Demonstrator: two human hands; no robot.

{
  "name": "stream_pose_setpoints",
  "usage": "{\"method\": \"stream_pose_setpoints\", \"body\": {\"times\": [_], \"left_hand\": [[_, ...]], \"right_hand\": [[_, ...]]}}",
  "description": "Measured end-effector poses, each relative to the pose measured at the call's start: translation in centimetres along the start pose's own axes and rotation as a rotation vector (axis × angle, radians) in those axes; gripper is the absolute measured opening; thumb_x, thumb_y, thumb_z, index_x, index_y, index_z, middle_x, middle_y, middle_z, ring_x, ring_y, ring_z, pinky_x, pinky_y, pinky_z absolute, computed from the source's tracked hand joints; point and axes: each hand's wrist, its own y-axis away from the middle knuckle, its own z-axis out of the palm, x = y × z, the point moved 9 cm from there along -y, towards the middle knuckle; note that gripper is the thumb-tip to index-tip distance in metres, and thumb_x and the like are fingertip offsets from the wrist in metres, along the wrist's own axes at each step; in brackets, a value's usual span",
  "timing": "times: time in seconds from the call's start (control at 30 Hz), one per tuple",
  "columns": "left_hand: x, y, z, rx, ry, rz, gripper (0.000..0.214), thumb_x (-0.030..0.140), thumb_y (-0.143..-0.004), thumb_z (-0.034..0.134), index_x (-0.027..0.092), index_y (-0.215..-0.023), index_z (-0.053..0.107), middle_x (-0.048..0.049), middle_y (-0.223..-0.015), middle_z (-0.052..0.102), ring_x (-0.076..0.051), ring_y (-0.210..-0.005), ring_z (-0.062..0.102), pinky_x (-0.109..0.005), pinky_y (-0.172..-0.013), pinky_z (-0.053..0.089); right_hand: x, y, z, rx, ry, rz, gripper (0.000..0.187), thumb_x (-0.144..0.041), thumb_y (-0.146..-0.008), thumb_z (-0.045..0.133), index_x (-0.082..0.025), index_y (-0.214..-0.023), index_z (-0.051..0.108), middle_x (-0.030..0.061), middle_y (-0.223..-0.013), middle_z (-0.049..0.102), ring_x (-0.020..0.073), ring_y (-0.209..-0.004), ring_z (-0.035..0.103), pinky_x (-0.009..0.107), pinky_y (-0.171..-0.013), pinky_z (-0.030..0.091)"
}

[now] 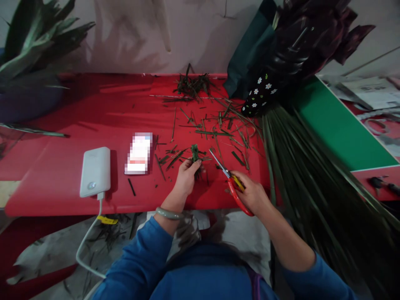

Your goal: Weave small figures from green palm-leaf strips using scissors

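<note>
My left hand (187,177) is pinched around a small green woven leaf piece (195,152), with thin strips sticking out at its sides. What lies under the fingers is hidden. In my right hand (253,193) is a pair of scissors (234,193) with red handles. Their blades point up and left, apart from the leaf piece and just to its right. A yellow part (238,182) shows between the scissors and my fingers; I cannot tell what it is. Cut leaf scraps (215,133) lie scattered on the red tabletop (109,104) around both hands.
A white power bank (95,171) with a cable and a phone (139,153) lie to the left. Long green leaves (300,179) spread along the right side, near a green board (340,125). A scrap heap (193,84) sits by the wall. A leafy plant (37,46) stands far left.
</note>
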Motion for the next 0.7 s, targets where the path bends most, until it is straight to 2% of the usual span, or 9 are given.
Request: {"method": "stream_pose_setpoints", "body": {"times": [0.1,0.23,0.33,0.4,0.47,0.53,0.63,0.7], "left_hand": [[0.1,0.0,0.1,-0.018,0.004,0.013,0.017,0.029,-0.064,0.062,0.014,-0.065,0.053,0.0026,-0.056,0.053,-0.006,-0.047,0.05,-0.019,-0.048,0.039],[0.3,0.0,0.3,-0.043,-0.016,0.023,0.016,0.029,-0.065,0.06,0.014,-0.064,0.053,0.0018,-0.055,0.053,-0.007,-0.049,0.05,-0.021,-0.053,0.041],[0.1,0.0,0.3,-0.032,-0.044,0.009,0.017,0.029,-0.064,0.061,0.014,-0.064,0.054,0.0015,-0.055,0.054,-0.007,-0.05,0.051,-0.021,-0.054,0.041],[0.0,0.0,0.2,-0.02,-0.043,-0.003,0.018,0.03,-0.063,0.062,0.014,-0.064,0.053,0.0017,-0.055,0.053,-0.007,-0.049,0.05,-0.021,-0.053,0.041],[-0.2,0.0,0.2,-0.014,-0.047,-0.006,0.019,0.03,-0.062,0.063,0.014,-0.063,0.053,0.002,-0.055,0.053,-0.007,-0.049,0.05,-0.02,-0.052,0.041],[-0.3,0.0,0.2,-0.016,-0.065,-0.008,0.02,0.031,-0.062,0.064,0.014,-0.063,0.053,0.0023,-0.054,0.053,-0.007,-0.048,0.049,-0.02,-0.051,0.04],[-0.2,0.2,0.5,-0.046,-0.1,-0.005,0.021,0.033,-0.062,0.063,0.014,-0.063,0.053,0.0026,-0.053,0.052,-0.007,-0.048,0.048,-0.021,-0.05,0.039],[-0.1,0.3,0.9,-0.091,-0.13,0.003,0.021,0.033,-0.063,0.062,0.014,-0.064,0.054,0.0024,-0.053,0.052,-0.008,-0.049,0.048,-0.021,-0.051,0.039]], "right_hand": [[0.4,-0.3,-0.2,0.022,-0.005,0.04,0.044,-0.039,-0.071,0.055,-0.022,-0.111,0.048,0.0041,-0.097,0.063,0.0207,-0.085,0.061,0.031,-0.073,0.05],[1.2,-1.4,-0.7,0.031,0.124,0.099,0.044,-0.034,-0.074,0.052,-0.022,-0.115,0.045,0.0068,-0.103,0.061,0.0242,-0.089,0.06,0.037,-0.074,0.049],[1.2,-2.3,-1.1,0.04,0.191,0.087,0.043,-0.031,-0.074,0.052,-0.021,-0.115,0.046,0.0094,-0.108,0.057,0.0263,-0.096,0.056,0.042,-0.079,0.047],[0.7,-2.6,-1.7,0.092,0.179,0.056,0.04,-0.03,-0.074,0.052,-0.02,-0.112,0.049,0.0105,-0.112,0.054,0.0264,-0.103,0.052,0.044,-0.085,0.043],[-0.1,-2.7,-2.1,0.145,0.107,0.024,0.035,-0.03,-0.076,0.05,-0.02,-0.109,0.051,0.0099,-0.113,0.054,0.0249,-0.106,0.049,0.043,-0.09,0.04],[-1.0,-2.8,-1.6,0.139,-0.027,0.014,0.03,-0.031,-0.078,0.047,-0.021,-0.106,0.053,0.0083,-0.109,0.056,0.0225,-0.104,0.051,0.04,-0.089,0.042],[-2.2,-3.2,0.6,0.051,-0.28,0.061,0.031,-0.034,-0.079,0.046,-0.021,-0.106,0.052,0.0065,-0.097,0.061,0.0189,-0.09,0.058,0.034,-0.079,0.048],[-2.5,-3.7,2.0,0.039,-0.443,0.118,0.034,-0.035,-0.077,0.049,-0.02,-0.107,0.052,0.0058,-0.088,0.063,0.0175,-0.08,0.061,0.031,-0.072,0.05]]}}
